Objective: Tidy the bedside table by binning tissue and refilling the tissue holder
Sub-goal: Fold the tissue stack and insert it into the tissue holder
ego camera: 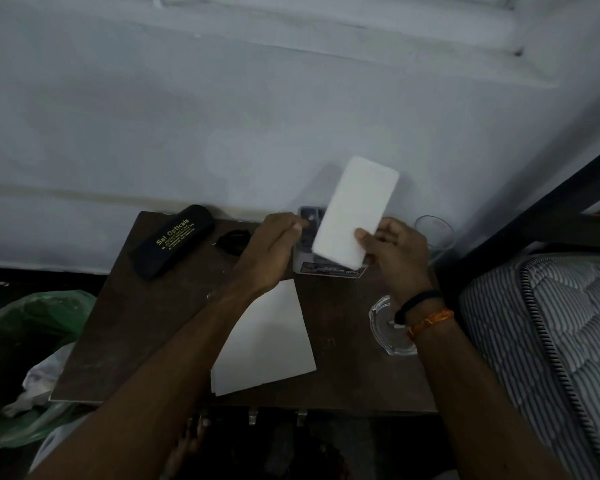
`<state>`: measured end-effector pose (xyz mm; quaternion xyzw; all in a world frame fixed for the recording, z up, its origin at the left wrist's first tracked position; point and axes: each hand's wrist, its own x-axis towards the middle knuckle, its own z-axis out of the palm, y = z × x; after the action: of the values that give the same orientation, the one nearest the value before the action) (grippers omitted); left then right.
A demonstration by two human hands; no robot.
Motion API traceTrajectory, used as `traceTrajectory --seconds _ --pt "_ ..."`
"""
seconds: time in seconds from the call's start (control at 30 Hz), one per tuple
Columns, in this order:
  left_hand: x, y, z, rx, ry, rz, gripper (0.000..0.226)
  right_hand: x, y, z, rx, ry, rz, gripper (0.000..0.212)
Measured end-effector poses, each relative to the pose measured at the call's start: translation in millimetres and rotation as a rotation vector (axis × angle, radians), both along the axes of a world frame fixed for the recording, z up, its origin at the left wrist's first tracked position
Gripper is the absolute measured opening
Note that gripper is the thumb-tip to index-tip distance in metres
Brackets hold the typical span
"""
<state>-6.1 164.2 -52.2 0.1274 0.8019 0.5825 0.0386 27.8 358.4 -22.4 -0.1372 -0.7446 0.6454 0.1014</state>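
My right hand (392, 258) pinches the lower end of a white folded stack of tissues (355, 211), held tilted above the grey tissue holder (307, 237) at the back of the brown bedside table (146, 327). My left hand (274, 244) grips the holder's left side. The holder's lower front is partly hidden by the tissue stack. A flat white sheet stack (267, 337) lies on the table under my left forearm. Crumpled white tissue (39, 379) sits in the green-lined bin (35, 317) at the left.
A black spectacle case (174, 240) lies at the table's back left, with a small black object (234, 240) beside it. A glass ashtray (388, 327) sits under my right wrist, a clear glass (435, 230) behind. A striped mattress (548, 341) borders the right.
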Motion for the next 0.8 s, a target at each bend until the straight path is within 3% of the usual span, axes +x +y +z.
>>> traceTrajectory --seconds 0.1,0.23,0.53,0.8 --pt "-0.6 -3.7 -9.5 -0.236 0.07 -0.163 0.023 -0.1 9.2 -1.3 0.031 0.07 -0.138 0.008" --pt "-1.6 -3.8 -18.0 -0.479 0.191 -0.189 0.047 0.4 15.2 -2.9 0.056 0.114 -0.197 0.015" --pt "4.9 -12.2 -15.4 -0.479 0.221 -0.118 0.024 -4.4 12.5 -7.0 0.135 0.13 -0.189 0.01" --pt "9.9 -24.4 -5.0 -0.47 0.172 -0.242 0.026 -10.4 -0.8 -7.3 0.139 0.148 -0.153 0.01"
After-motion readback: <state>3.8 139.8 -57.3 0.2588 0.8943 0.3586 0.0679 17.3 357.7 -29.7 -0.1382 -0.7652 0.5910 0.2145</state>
